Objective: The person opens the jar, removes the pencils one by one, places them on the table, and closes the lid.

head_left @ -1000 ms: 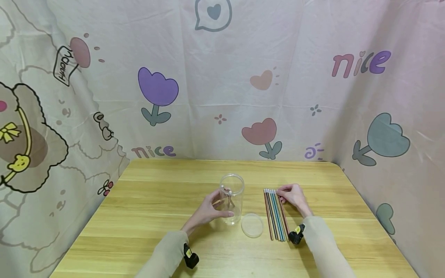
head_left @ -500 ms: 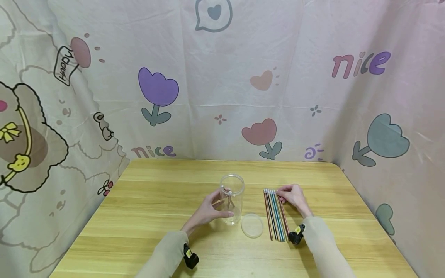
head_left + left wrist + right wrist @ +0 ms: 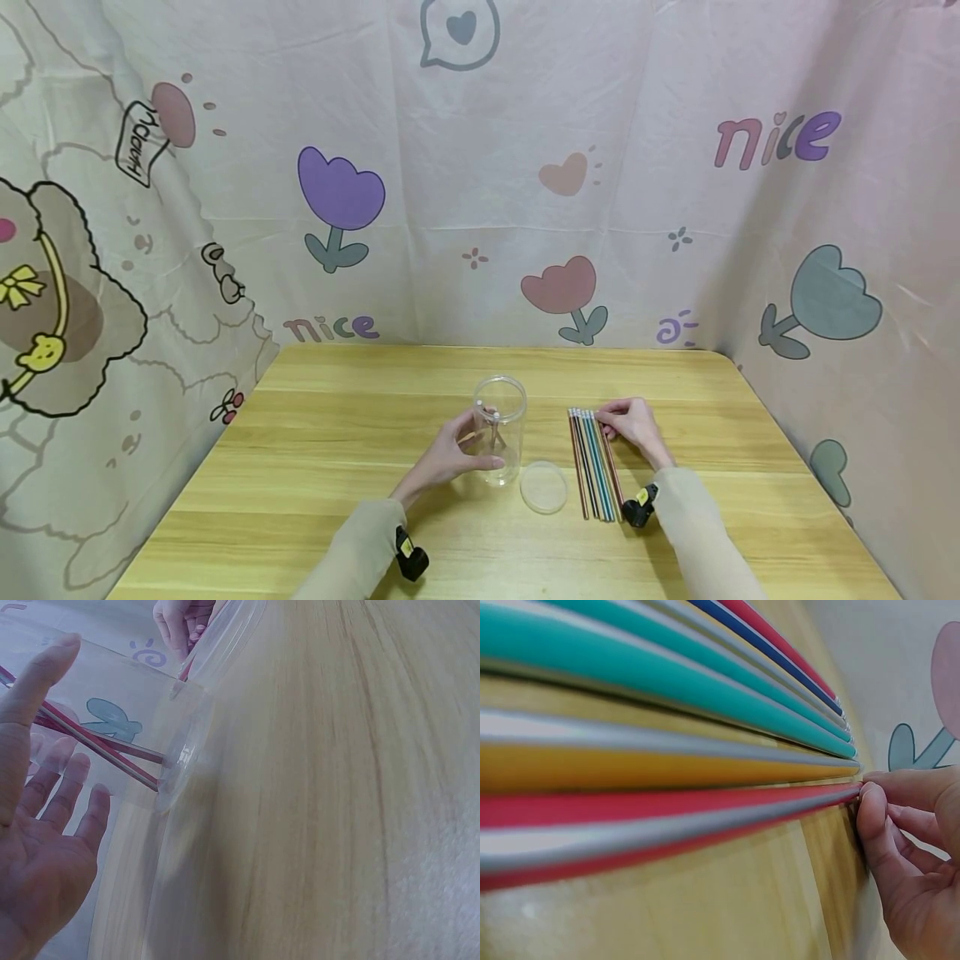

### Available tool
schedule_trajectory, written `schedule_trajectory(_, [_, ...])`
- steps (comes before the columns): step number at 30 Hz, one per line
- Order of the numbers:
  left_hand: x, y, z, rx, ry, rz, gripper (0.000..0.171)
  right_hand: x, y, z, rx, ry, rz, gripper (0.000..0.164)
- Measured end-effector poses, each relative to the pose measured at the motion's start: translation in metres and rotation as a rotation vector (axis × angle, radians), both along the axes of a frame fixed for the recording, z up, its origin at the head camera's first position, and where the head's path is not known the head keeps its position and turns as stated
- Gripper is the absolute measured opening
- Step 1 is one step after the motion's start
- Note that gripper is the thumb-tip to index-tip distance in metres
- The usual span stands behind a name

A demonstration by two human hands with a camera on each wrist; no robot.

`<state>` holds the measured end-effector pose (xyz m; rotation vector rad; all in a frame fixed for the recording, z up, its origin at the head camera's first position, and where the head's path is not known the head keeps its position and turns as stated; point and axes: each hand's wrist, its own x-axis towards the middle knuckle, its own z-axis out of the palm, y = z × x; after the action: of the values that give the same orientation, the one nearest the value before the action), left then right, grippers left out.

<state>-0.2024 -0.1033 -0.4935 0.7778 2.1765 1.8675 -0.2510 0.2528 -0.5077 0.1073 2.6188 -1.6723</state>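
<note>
A clear cylindrical jar (image 3: 510, 442) stands upright, its top uncovered. My left hand (image 3: 448, 454) holds its side, fingers and thumb around the wall. Inside the jar lean two red-striped pencils (image 3: 112, 754), crossing each other in the left wrist view. To the right, several striped pencils (image 3: 588, 467) in red, blue, yellow and green lie side by side on the table. My right hand (image 3: 633, 425) is at their far end. Between thumb and forefinger it pinches the tip of the outermost red pencil (image 3: 667, 817), whose far end is hidden by the fingers.
A round clear lid (image 3: 543, 487) lies flat between the jar and the row of pencils. The wooden table (image 3: 315, 433) runs back to a printed cloth (image 3: 450, 283) hanging behind and at both sides.
</note>
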Motion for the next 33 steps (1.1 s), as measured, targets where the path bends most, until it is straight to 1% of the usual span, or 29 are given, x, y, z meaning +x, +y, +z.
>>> schedule_trajectory(7, [0.0,0.001,0.0,0.004,-0.003,0.005,0.066,0.0,0.002,-0.001,-0.031,-0.018,0.001,0.025])
schedule_trajectory(11, [0.001,0.001,0.0,0.0,-0.007,0.004,0.068,0.001,0.005,0.001,-0.064,-0.022,-0.006,0.026])
schedule_trajectory(14, [0.001,0.001,0.001,-0.003,-0.01,0.003,0.071,0.001,0.007,0.006,-0.094,-0.017,-0.012,0.027])
schedule_trajectory(17, [0.001,0.001,0.001,-0.005,-0.009,0.003,0.07,0.001,0.008,0.012,-0.123,0.001,-0.016,0.028])
schedule_trajectory(20, [0.001,0.001,0.001,-0.006,-0.005,0.004,0.067,0.001,0.006,0.022,-0.112,0.053,-0.017,0.03])
schedule_trajectory(25, [0.0,0.001,0.0,-0.005,-0.009,0.007,0.066,0.001,0.0,0.035,-0.101,0.181,0.008,0.032])
schedule_trajectory(26, [0.0,0.001,0.0,-0.005,-0.011,0.007,0.066,0.001,-0.001,0.037,-0.114,0.207,0.019,0.032])
schedule_trajectory(27, [0.0,0.001,-0.001,-0.004,-0.013,0.008,0.066,-0.003,0.0,0.033,-0.156,0.256,0.049,0.03])
schedule_trajectory(28, [0.0,0.001,-0.001,-0.004,-0.015,0.009,0.065,-0.003,-0.002,0.034,-0.169,0.276,0.051,0.03])
schedule_trajectory(31, [0.0,0.001,-0.001,-0.006,-0.018,0.01,0.061,-0.003,-0.009,0.042,-0.205,0.32,0.081,0.03])
schedule_trajectory(33, [0.0,0.001,-0.001,-0.008,-0.019,0.011,0.059,-0.002,-0.015,0.05,-0.227,0.327,0.094,0.031])
